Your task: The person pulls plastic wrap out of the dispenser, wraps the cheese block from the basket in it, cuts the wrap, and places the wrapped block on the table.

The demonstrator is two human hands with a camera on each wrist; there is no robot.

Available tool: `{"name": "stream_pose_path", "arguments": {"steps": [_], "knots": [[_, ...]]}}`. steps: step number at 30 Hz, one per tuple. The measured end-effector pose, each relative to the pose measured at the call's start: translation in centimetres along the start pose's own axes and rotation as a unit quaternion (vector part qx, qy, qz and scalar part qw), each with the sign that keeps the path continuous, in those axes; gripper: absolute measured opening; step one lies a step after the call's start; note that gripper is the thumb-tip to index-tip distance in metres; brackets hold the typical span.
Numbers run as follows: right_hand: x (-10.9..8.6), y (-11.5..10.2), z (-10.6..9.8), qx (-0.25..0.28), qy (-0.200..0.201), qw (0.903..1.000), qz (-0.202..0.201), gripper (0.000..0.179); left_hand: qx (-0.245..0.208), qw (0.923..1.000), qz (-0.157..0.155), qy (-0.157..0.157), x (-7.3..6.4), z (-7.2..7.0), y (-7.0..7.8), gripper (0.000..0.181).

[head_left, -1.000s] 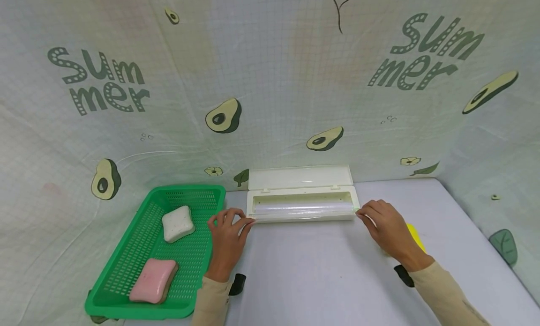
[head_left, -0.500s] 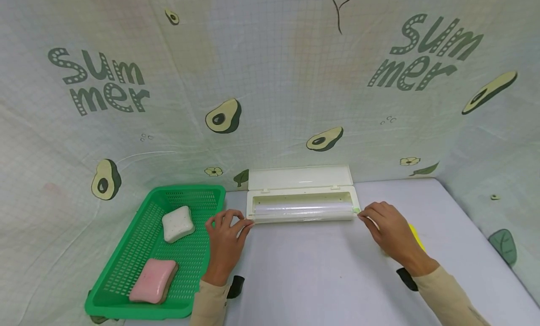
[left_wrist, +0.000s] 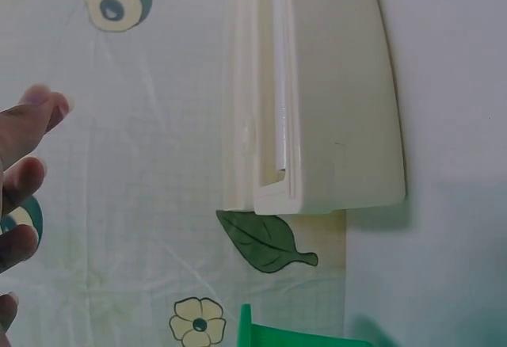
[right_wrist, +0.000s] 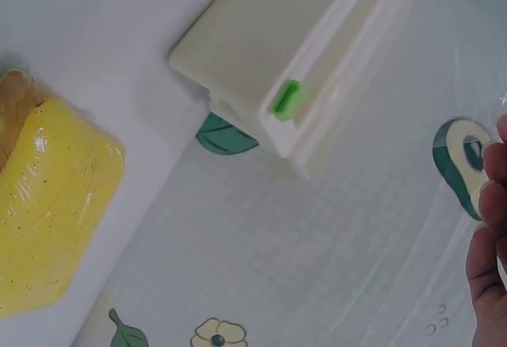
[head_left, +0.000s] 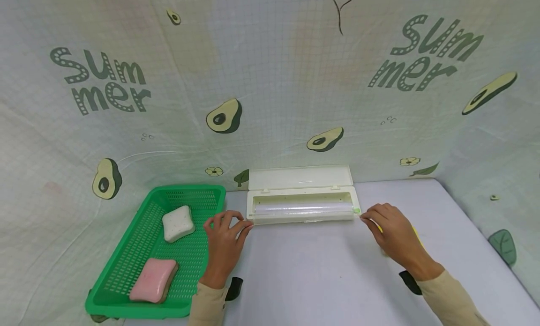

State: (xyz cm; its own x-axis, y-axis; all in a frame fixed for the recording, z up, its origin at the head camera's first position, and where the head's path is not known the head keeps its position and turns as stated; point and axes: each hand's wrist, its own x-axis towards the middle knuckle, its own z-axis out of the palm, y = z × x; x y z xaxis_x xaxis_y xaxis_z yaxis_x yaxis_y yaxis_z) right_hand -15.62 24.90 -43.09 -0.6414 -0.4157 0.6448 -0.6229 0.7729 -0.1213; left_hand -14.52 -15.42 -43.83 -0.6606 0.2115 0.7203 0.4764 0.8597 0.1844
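Observation:
A white cling film dispenser (head_left: pixel 301 217) stands at the back of the table with its lid (head_left: pixel 300 177) raised. Inside lies a roll of clear cling film (head_left: pixel 303 208). At the dispenser's left front corner, my left hand (head_left: pixel 225 246) pinches the nearly invisible film between thumb and forefinger. My right hand (head_left: pixel 394 234) pinches likewise just off the right end, beside the green cutter slider (right_wrist: pixel 287 101). A shiny bit of film shows at its fingertips (right_wrist: pixel 493 161) in the right wrist view. The left fingers (left_wrist: pixel 22 184) appear at that wrist view's edge.
Left of the dispenser, a green basket (head_left: pixel 110 270) holds a white sponge-like block (head_left: pixel 178 224) and a pink one (head_left: pixel 153 280). A film-wrapped yellow block (right_wrist: pixel 59 212) lies on the table, mostly hidden behind my right hand in the head view. A printed cloth (head_left: pixel 270 82) hangs behind.
Both hands have drawn slightly toward me, the left also a little left and the right a little right, away from the dispenser's ends. The green slider shows more fully. Both keep pinching.

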Motion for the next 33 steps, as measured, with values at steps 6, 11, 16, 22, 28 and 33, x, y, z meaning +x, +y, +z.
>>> {"name": "stream_pose_path", "arguments": {"steps": [6,11,16,22,28,33], "knots": [[-0.2,-0.2,-0.2,-0.003,0.005,1.0000,0.001,0.056,0.000,0.9998,0.016,0.011,-0.1,-0.1,-0.2,0.013],[-0.3,-0.4,-0.5,0.000,0.004,1.0000,-0.001,0.056,-0.007,0.9995,0.025,0.019,0.1,-0.5,0.1,0.013],[-0.2,-0.6,-0.9,0.006,0.014,0.9998,-0.008,0.054,-0.009,0.9994,0.027,0.019,0.0,-0.9,0.2,0.012],[-0.4,-1.1,-1.2,0.010,0.037,0.9989,-0.026,0.049,-0.015,0.9988,0.036,0.028,-0.3,-1.1,0.3,0.011],[-0.6,-1.3,-1.8,0.001,0.025,0.9996,-0.014,0.050,-0.012,0.9985,0.045,0.030,-0.4,-1.4,0.5,0.014],[-0.4,-1.3,-1.9,0.005,0.047,0.9986,-0.026,0.047,-0.009,0.9983,0.049,0.030,-0.1,-2.0,0.8,0.013]]}}
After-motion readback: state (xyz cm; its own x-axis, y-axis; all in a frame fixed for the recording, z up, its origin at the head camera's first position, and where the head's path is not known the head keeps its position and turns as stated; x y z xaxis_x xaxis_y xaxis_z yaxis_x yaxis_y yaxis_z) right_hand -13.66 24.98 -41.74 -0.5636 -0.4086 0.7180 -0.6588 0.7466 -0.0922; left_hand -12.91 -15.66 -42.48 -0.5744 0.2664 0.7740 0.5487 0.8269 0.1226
